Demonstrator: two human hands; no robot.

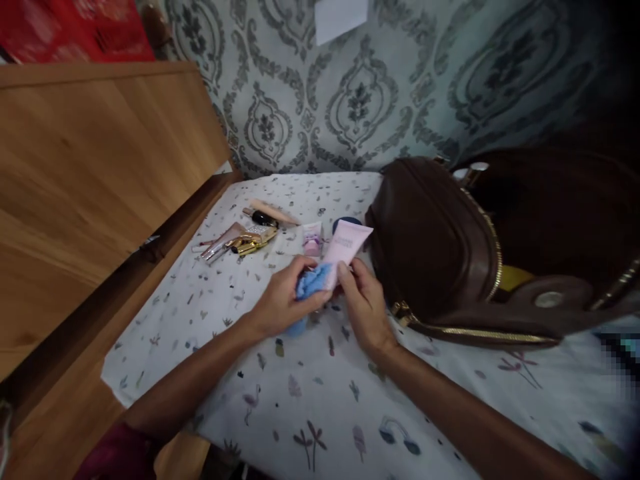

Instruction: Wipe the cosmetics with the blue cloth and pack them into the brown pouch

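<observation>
The curled left hand (pixel 286 298) is pressing a blue cloth (pixel 315 281) against a pink squeeze tube (pixel 350 240); the right hand (pixel 367 303) is pinching the tube, probably keeping it still.

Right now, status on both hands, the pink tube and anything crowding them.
Left hand holding blue cloth against pink squeeze tube. Right hand gripping tube's side. Open brown handbag close beside right hand.

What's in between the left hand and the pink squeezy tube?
In the head view, a bunched blue cloth lies between the left hand and the pink squeeze tube.
</observation>
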